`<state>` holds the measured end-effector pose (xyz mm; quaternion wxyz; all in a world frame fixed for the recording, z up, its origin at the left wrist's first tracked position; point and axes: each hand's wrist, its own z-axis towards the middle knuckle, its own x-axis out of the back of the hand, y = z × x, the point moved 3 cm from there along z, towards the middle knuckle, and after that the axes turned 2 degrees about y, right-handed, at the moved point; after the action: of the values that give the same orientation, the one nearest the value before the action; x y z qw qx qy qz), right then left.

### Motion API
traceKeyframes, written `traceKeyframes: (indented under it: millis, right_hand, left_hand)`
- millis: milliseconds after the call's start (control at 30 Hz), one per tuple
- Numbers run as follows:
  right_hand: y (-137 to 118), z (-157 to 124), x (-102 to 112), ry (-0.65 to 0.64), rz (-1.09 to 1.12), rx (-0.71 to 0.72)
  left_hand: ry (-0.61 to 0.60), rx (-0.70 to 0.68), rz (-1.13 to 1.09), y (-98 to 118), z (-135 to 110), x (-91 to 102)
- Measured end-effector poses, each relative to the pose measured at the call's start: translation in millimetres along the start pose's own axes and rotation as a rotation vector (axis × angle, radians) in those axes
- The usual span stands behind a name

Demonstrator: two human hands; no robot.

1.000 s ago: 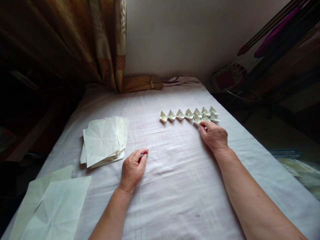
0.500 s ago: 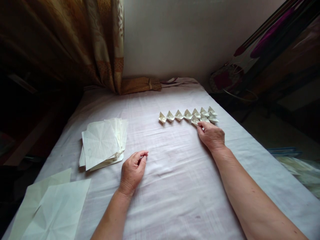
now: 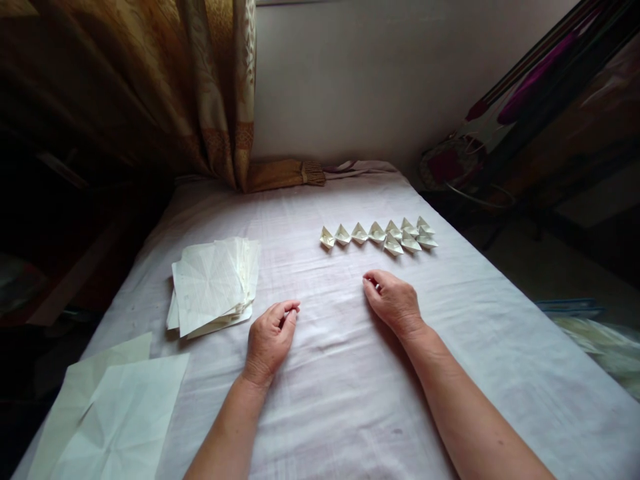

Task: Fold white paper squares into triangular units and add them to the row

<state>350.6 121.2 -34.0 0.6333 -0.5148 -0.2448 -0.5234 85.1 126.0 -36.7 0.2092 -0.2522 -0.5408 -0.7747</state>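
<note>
Several small folded paper boats (image 3: 359,233) stand in two rows on the sheet, the front row shorter and at the right. My right hand (image 3: 393,298) is just in front of them, apart from them, its fingers curled together with nothing in them. My left hand (image 3: 273,337) rests on the sheet with thumb and fingers closed, and nothing shows between them. To its left lies a stack of creased paper sheets (image 3: 207,287). Nearer to me are two larger creased sheets, a white one (image 3: 127,407) overlapping a yellowish one (image 3: 65,407).
A pale sheet (image 3: 320,427) covers the bed-like surface. A gold curtain (image 3: 220,87) hangs at the back left, its tie end (image 3: 287,175) lying by the wall (image 3: 350,87). A round bag (image 3: 453,163) and plastic-wrapped things (image 3: 595,340) are beyond the right edge.
My right hand has let go of the nearest boat in the front row and drawn back towards me and to the left. My left hand stays in about the same place.
</note>
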Motion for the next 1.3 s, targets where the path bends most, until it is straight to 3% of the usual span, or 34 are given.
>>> traceKeyframes:
  millis: [167,300,400,533,633,767,1300]
  right_hand:
    - [-43,-7,-18,-0.090,0.123,0.013]
    - [-67,-17,-31,-0.092,0.203,0.040]
    - [-69,-22,-35,-0.039,0.270,0.049]
    - [-62,-22,-36,-0.015,0.376,0.015]
    - [-61,-21,-36,-0.028,0.381,0.005]
    - [-62,-20,-35,-0.047,0.391,-0.008]
    - [-63,-19,-33,-0.076,0.357,-0.001]
  left_hand:
    - [0.053,-0.005,-0.075,2,-2,1.3]
    - [0.163,-0.167,0.076,11,-4,10.9]
    - [0.317,-0.285,0.293,8,-1,31.0]
    - [0.495,-0.190,0.523,-20,10,65.3]
    - [0.412,-0.011,0.685,-48,14,76.5]
    - [0.159,0.145,0.790,-66,11,70.6]
    - [0.093,-0.046,0.702,-51,12,64.0]
